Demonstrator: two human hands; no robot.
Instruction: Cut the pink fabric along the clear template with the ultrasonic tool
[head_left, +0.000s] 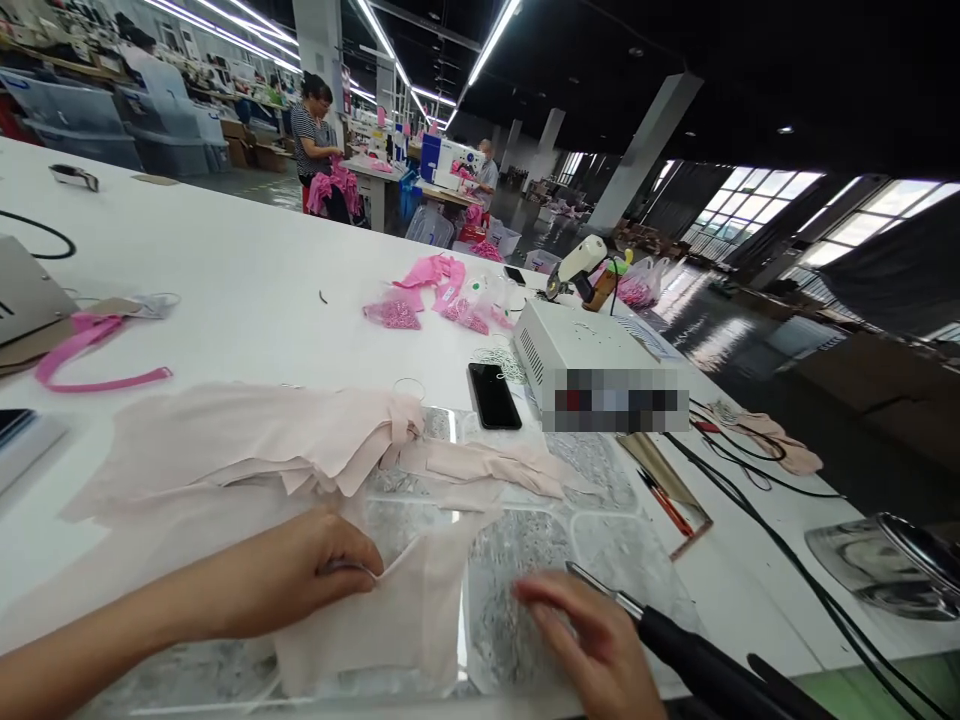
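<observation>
Pale pink fabric [375, 630] lies over a grey marbled mat [517, 550] at the front of the white table. My left hand [300, 570] pinches an edge of this fabric between thumb and fingers. To the right of the fabric, my right hand [585, 640] is over the mat with its fingers bent and slightly blurred. A black-handled tool with a metal tip [675, 650] runs beside and behind the right hand; whether the hand grips it is unclear. More layered pale pink pieces [262, 440] lie behind my left hand, with narrow folded strips [487, 465] to their right.
Behind the mat are a black phone [494, 396] and a white metal box [585, 350]. Cables [757, 520] cross the right side near a glass jar [870, 570]. Pink bagged pieces [450, 295] sit farther back. A pink strap [97, 360] lies left. Two people stand beyond the table.
</observation>
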